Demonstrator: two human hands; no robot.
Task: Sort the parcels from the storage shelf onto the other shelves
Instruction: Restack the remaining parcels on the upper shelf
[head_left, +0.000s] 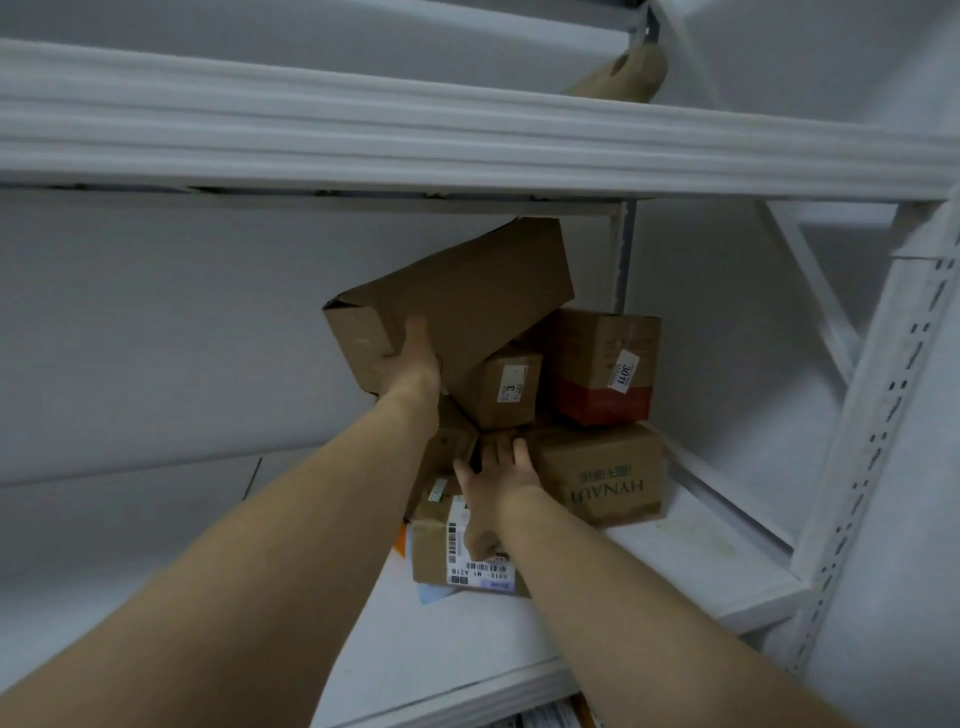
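White shelf (675, 561), our left hand (410, 364) fingers curled round the tilted box (467, 291) above the HYNAUT box (608, 467), our right hand (493, 483) fingers straight at its left edge.

White metal shelving (467, 140) stands against a plain pale grey wall (156, 322).

Head-worn close view toward shelf (675, 566)

L hand (410, 361) curled, R hand (496, 480) splayed
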